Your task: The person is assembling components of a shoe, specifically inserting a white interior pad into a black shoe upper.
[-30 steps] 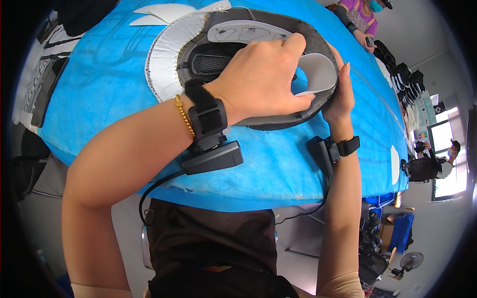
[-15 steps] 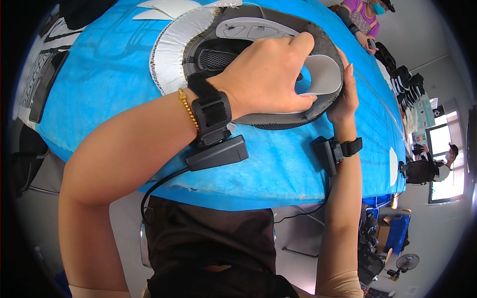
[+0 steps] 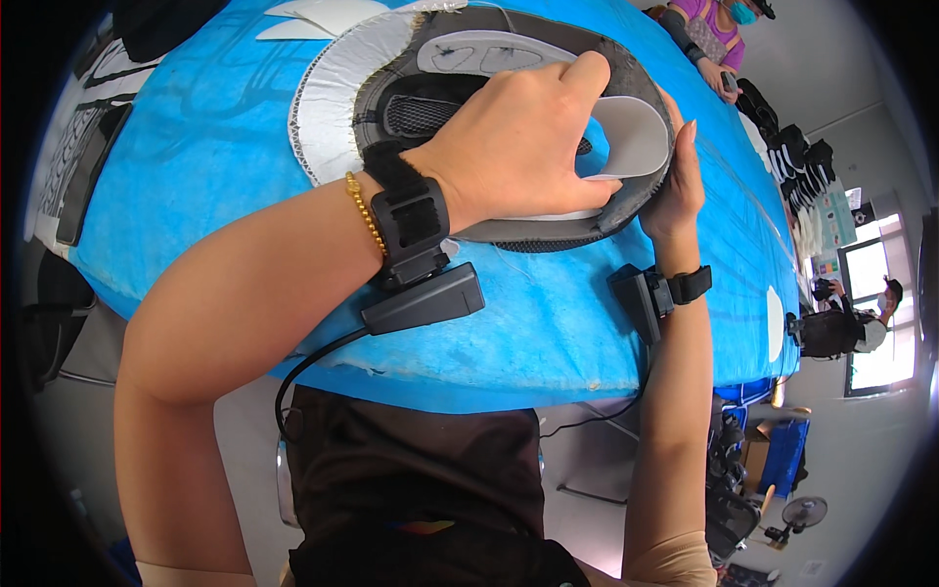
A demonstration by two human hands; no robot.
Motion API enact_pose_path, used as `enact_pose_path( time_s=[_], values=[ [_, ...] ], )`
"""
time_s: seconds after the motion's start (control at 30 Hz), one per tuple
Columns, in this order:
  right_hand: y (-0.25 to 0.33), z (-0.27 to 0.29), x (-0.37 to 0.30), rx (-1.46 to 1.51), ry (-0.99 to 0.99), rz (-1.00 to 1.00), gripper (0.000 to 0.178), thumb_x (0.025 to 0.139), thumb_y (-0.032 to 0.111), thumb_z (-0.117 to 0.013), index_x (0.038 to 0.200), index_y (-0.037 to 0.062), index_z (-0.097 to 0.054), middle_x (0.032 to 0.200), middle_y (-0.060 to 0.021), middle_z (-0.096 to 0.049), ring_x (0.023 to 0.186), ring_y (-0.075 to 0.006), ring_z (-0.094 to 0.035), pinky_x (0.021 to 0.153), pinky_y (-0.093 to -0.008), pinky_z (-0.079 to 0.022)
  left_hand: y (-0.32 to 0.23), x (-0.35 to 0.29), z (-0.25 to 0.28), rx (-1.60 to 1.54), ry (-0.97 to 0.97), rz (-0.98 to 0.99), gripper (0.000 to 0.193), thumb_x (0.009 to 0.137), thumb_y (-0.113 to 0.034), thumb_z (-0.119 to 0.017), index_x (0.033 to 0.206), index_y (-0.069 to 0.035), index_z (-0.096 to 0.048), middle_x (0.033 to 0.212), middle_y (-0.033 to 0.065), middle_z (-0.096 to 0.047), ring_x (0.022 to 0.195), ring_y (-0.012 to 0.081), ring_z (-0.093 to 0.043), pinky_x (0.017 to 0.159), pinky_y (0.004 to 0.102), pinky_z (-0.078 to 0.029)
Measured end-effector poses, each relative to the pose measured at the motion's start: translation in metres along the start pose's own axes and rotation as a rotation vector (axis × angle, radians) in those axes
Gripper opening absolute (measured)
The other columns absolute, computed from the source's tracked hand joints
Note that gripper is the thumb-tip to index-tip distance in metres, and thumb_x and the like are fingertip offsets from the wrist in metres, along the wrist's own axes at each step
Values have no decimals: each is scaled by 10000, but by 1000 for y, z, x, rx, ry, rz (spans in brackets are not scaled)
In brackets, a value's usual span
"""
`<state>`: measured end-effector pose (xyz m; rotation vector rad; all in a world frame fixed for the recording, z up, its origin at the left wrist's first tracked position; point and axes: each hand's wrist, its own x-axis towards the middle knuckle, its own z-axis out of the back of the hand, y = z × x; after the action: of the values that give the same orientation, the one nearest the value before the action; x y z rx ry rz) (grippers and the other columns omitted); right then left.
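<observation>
A grey and black piece that looks like a shoe upper [image 3: 641, 44] lies on the blue-covered table, with a pleated white lining [image 3: 337, 98] at its left end. Inside its right end stands a bent white stiffener sheet [image 3: 638, 132], curved like a heel counter. My left hand [image 3: 528, 137] reaches across the opening, closed, thumb and forefinger at the two ends of the sheet. Its other fingertips are hidden. From outside, my right hand [image 3: 677, 186] cups the upper's right end, fingers wrapped around the rim; most of them are out of sight.
White crescent-shaped sheets [image 3: 318, 18] lie at the table's far left, and another white piece [image 3: 776, 323] near the right edge. A cable [image 3: 284, 391] hangs from my left wrist device [image 3: 425, 298]. Across the table, a masked person in purple [image 3: 706, 39] holds a dark object.
The upper, the white sheet and my left hand have shifted slightly left and up. My right hand stays around the outer end.
</observation>
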<state>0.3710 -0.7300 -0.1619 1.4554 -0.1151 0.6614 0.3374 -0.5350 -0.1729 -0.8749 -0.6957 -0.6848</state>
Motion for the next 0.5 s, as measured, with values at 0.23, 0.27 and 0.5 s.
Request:
enact_pose_path(
  time_s=[0.23,0.27,0.5],
  values=[
    [-1,0,-1,-2,-12,0,663,997,513,-280,1376,-22,-375,1333,-127,-497,1244,-198,-458,1041,-327,-344,0,0,0,2,-1,1,555,639,-238,-839,968,-3,-459,871,140,-597,809,241,-701,646,310,-577],
    [-1,0,0,0,-5,2,667,996,518,-276,1377,-20,-375,1334,-127,-496,1244,-198,-458,1043,-327,-343,1,0,0,2,4,4,555,639,-239,-839,968,-4,-459,874,139,-595,809,242,-700,649,308,-577],
    [4,-5,-2,-38,28,8,751,969,601,-236,1396,-5,-355,1343,-137,-486,1260,-222,-447,1057,-341,-333,2,1,-4,58,-25,-21,562,637,-235,-837,970,-9,-445,874,140,-594,795,255,-697,648,327,-572]
  ],
)
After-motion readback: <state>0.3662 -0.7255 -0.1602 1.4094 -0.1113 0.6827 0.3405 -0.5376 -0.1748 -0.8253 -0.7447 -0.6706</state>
